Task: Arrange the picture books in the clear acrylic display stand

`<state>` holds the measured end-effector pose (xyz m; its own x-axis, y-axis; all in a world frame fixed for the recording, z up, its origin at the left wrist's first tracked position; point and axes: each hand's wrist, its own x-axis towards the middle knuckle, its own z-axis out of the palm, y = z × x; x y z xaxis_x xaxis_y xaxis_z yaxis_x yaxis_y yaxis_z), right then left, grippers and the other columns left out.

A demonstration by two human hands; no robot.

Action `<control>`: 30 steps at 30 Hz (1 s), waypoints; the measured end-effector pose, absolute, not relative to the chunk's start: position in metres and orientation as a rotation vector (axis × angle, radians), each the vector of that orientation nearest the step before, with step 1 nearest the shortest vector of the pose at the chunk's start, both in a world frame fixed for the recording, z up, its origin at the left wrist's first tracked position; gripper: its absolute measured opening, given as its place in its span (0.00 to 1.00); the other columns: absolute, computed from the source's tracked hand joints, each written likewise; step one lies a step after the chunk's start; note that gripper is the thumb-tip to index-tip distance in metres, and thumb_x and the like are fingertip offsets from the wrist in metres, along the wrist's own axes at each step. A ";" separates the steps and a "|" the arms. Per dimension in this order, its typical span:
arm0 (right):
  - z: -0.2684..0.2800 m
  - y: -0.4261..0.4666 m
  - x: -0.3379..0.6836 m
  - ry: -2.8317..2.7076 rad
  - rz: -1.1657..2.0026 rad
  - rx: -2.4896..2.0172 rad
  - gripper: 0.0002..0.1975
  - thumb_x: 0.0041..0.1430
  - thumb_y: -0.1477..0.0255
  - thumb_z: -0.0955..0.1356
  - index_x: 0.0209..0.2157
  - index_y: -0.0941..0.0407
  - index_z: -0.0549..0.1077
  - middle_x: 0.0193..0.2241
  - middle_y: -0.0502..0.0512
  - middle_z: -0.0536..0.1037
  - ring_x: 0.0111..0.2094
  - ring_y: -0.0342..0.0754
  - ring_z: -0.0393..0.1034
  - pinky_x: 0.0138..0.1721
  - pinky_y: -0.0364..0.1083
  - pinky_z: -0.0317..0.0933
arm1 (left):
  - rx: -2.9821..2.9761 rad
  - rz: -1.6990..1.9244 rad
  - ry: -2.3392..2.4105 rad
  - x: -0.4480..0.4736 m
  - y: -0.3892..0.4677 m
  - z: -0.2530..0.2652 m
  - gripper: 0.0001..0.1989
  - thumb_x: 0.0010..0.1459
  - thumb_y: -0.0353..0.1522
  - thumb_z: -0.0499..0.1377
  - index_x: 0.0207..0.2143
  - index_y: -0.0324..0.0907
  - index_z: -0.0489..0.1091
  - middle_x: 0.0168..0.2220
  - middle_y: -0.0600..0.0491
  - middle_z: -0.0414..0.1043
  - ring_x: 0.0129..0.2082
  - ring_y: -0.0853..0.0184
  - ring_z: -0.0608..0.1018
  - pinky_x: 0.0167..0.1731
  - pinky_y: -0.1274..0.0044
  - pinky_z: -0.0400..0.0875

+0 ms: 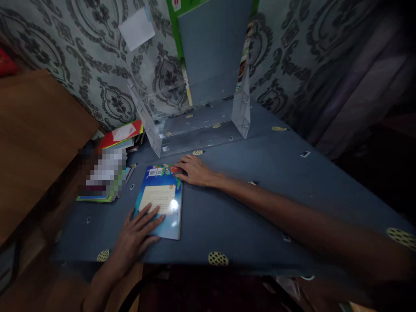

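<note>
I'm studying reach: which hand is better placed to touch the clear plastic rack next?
Probably the right hand, touching the far end of the glossy blue book, nearer the rack; the left hand touches the near end.

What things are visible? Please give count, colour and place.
Book: one, blue, on table
Table: one, grey, centre
Stack: one, mixed, table's left
Second stack: one, red top, behind first
Rack: one, transparent, table's far side
Panel: one, grey and green, behind rack
Paper: one, white, on wall
Wall: one, grey, behind table
Furniture: one, brown, left
Unclear object: one, red, upper left
Hanging fabric: count unclear, pale, right
Left hand: one, bare, on book
Right hand: one, bare, at book's corner
</note>
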<state>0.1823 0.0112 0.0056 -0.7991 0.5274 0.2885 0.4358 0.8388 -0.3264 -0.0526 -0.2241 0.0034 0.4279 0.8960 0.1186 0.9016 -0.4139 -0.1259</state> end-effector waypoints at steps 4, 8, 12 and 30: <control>0.001 -0.016 0.218 -2.570 0.223 -0.852 0.19 0.69 0.64 0.66 0.52 0.64 0.76 0.43 0.66 0.75 0.47 0.59 0.66 0.51 0.57 0.64 | -2.420 -0.057 -1.666 -0.086 -0.227 0.007 0.23 0.72 0.41 0.49 0.67 0.59 0.60 0.67 0.52 0.64 0.65 0.56 0.70 0.63 0.57 0.66; 0.000 -0.042 0.245 -2.529 0.206 -0.820 0.16 0.71 0.68 0.62 0.50 0.62 0.76 0.41 0.64 0.75 0.43 0.56 0.65 0.48 0.55 0.65 | -2.342 -0.169 -1.713 -0.081 -0.239 0.002 0.32 0.71 0.28 0.47 0.73 0.56 0.46 0.71 0.50 0.55 0.66 0.57 0.68 0.64 0.63 0.67; 0.001 -0.048 0.253 -2.491 0.364 -0.818 0.16 0.71 0.71 0.61 0.49 0.61 0.77 0.39 0.63 0.75 0.42 0.55 0.66 0.47 0.54 0.66 | -2.356 -0.224 -1.738 -0.043 -0.260 -0.004 0.39 0.65 0.20 0.47 0.74 0.51 0.39 0.72 0.46 0.52 0.69 0.56 0.62 0.66 0.62 0.63; -0.002 -0.024 0.269 -2.111 0.934 -0.923 0.19 0.71 0.75 0.58 0.59 0.55 0.69 0.44 0.57 0.81 0.51 0.51 0.73 0.57 0.56 0.64 | -2.392 -0.071 -1.740 0.082 -0.093 0.034 0.20 0.66 0.44 0.59 0.52 0.39 0.67 0.50 0.42 0.72 0.51 0.53 0.74 0.48 0.61 0.74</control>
